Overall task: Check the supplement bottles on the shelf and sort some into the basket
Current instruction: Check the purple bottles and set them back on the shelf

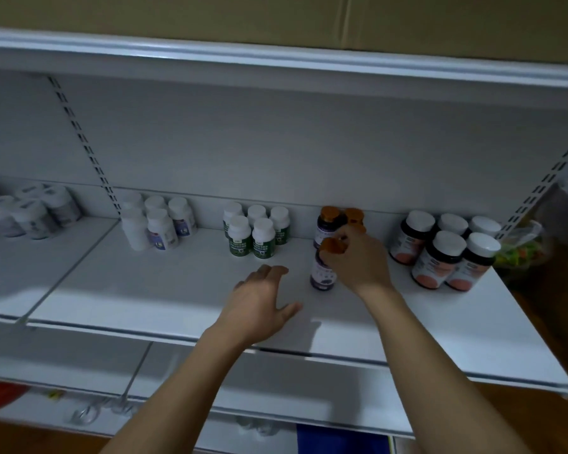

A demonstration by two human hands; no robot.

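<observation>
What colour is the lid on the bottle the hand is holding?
Orange. The head view shows the right hand gripping the bottle by its lid.

Single head-worn wide-angle view; faces forward, slightly down onto shelf (145, 290), close up, level just above it.

Brown cardboard box (276, 18) up top, clear plastic bag (522, 249) far right, blue item (341, 440) at bottom edge

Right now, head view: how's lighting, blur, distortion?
Head view: dim, cool lighting; the shelf edges bow from wide-angle distortion; the white packs far left are blurred; the label of the orange-capped bottle in the right hand is too soft to read; the left hand is reasonably sharp.
</observation>
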